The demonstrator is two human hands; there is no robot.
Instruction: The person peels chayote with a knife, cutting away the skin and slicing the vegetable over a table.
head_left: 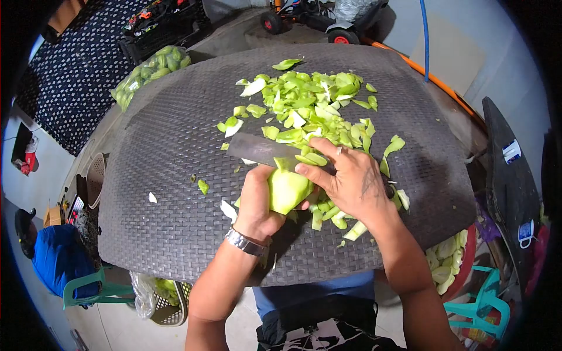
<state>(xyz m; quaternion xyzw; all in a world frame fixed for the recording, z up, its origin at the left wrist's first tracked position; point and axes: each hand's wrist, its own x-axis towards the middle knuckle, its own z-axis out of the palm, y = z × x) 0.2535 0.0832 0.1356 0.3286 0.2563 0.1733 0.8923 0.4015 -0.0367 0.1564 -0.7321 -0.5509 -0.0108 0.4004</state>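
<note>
My left hand point(257, 202) is wrapped around a peeled, pale green vegetable point(290, 190), chayote-like in look, above the near part of the table. In my right hand point(345, 178) is a broad-bladed knife point(257, 151), its blade pointing left across the top of the vegetable. The handle is hidden in the fingers. Cut green slices point(313, 158) cling by the blade, near my right thumb. Beyond both hands spreads a heap of green peelings point(316, 99), and more scraps lie beneath my right wrist.
The dark woven table point(158, 175) carries scattered scraps. A plastic bag of green vegetables point(152, 73) is at its far left edge. Below the near edge are a perforated basket point(170, 313) on the left and a red tub of pale pieces point(448, 263) beside a green stool point(483, 301) on the right.
</note>
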